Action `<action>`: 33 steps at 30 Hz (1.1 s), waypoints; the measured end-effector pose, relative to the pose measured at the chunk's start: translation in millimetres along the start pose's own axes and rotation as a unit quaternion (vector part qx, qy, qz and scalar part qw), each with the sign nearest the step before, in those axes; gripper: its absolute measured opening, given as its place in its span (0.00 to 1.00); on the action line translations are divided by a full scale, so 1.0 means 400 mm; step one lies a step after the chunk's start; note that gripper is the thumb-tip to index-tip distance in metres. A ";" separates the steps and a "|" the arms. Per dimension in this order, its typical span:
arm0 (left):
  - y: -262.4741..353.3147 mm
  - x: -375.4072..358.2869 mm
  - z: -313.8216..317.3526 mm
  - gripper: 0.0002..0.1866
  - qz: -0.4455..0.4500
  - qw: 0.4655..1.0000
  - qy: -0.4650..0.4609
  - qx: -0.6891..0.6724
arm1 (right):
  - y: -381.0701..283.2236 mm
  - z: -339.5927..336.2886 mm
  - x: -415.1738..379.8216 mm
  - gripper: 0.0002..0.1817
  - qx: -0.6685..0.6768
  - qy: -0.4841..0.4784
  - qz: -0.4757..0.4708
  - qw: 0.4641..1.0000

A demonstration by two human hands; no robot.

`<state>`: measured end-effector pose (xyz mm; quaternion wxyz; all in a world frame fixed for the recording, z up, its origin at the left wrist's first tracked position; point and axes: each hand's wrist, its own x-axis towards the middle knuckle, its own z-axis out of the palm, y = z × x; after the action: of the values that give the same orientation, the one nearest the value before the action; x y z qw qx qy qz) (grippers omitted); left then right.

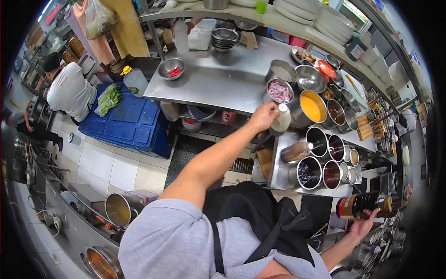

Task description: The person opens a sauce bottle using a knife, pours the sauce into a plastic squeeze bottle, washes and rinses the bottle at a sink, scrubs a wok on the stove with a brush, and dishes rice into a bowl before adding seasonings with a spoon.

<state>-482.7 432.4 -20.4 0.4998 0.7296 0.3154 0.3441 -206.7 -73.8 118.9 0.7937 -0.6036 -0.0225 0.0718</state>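
Observation:
My left hand (265, 116) reaches out over the front edge of the steel table, its fingers closed at the neck of a whitish squeeze bottle (280, 123) with a white cap. Beyond that bottle stand a pot of chopped red onion (279, 90) and a pot of yellow liquid (312, 108). Low on the right, my right hand (364, 225) grips a dark bottle (364, 204) lying sideways, with red and yellow on its label. A brown-filled squeeze bottle (296, 151) lies tilted beside several steel sauce pots (309, 173) on the lower stand.
A steel table (211, 76) carries a bowl of red chillies (172, 69) and stacked bowls (225, 39). Plates (297, 10) line the shelf above. At left stand a blue chest (125, 122) with leafy greens and a person (72, 88). Large pots (121, 209) sit behind.

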 end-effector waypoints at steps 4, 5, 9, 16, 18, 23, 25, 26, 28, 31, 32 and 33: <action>0.053 -0.114 -0.262 0.11 0.057 0.991 0.015 0.119 | 0.041 0.210 -0.134 0.16 0.007 -0.089 0.007 0.996; 0.035 -0.146 -0.314 0.11 0.030 0.989 0.019 0.141 | 0.068 0.265 -0.159 0.16 0.004 -0.113 0.007 0.994; -0.053 -0.285 -0.499 0.11 -0.053 0.988 0.045 0.140 | 0.209 0.501 -0.236 0.15 0.018 -0.239 0.052 0.970; -0.145 -0.456 -0.602 0.08 -0.071 0.979 0.124 0.143 | 0.578 0.895 -0.256 0.14 0.083 -0.360 0.175 0.912; -0.160 -0.489 -0.612 0.10 -0.108 0.967 0.172 0.151 | 0.646 1.003 -0.275 0.13 0.068 -0.370 0.207 0.903; -0.104 -0.513 -0.660 0.10 -0.161 0.953 0.198 0.163 | 0.805 1.179 -0.269 0.13 0.000 -0.421 0.184 0.888; -0.094 -0.497 -0.679 0.10 -0.170 0.950 0.206 0.160 | 0.820 1.233 -0.262 0.14 -0.024 -0.436 0.170 0.883; -0.101 -0.495 -0.688 0.11 -0.182 0.948 0.205 0.160 | 0.827 1.253 -0.258 0.14 -0.029 -0.448 0.160 0.879; -0.105 -0.493 -0.691 0.12 -0.200 0.945 0.207 0.157 | 0.852 1.284 -0.250 0.14 -0.039 -0.463 0.154 0.872; -0.116 -0.463 -0.695 0.12 -0.187 0.952 0.175 0.169 | 0.894 1.335 -0.229 0.16 0.023 -0.467 0.152 0.871; -0.126 -0.449 -0.697 0.12 -0.191 0.952 0.171 0.168 | 0.903 1.351 -0.224 0.16 0.021 -0.468 0.136 0.873; -0.140 -0.435 -0.700 0.12 -0.185 0.955 0.157 0.172 | 0.900 1.360 -0.221 0.17 -0.012 -0.478 0.102 0.873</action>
<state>-816.3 452.6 -32.1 0.3653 0.6702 0.5739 0.2966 -391.8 527.1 -75.7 0.6670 -0.5045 -0.3378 0.4318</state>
